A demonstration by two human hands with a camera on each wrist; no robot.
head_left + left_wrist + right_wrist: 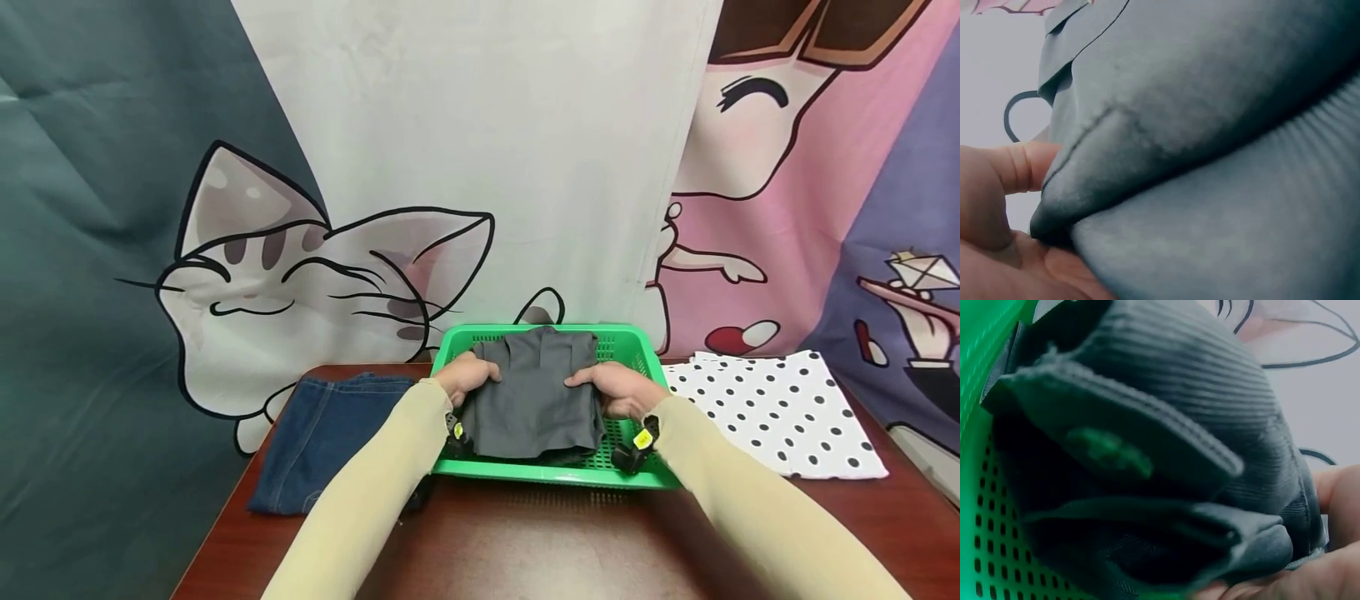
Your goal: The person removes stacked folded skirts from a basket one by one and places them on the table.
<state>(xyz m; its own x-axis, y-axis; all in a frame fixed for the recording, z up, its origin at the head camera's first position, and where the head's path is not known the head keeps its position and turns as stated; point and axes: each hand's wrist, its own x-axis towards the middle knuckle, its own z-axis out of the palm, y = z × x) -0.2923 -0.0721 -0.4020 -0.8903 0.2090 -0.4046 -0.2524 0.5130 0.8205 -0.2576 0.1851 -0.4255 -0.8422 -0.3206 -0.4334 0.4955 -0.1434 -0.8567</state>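
A folded dark grey garment (536, 400) lies within the outline of a green plastic basket (555, 475) in the head view. My left hand (467, 377) grips its left edge, thumb on top and fingers beneath. In the left wrist view the thumb and fingers of that hand (1019, 231) pinch the folded cloth (1166, 125). On the opposite edge my right hand (618, 388) holds the garment the same way. The right wrist view shows the layered folds (1197, 381) between thumb and fingers, with the basket's perforated wall (991, 519) beside them.
Folded blue jeans (330, 433) lie left of the basket on the brown table (525, 542). To the right is a folded white cloth with black dots (780, 412). A cartoon-printed curtain (480, 167) hangs behind the table.
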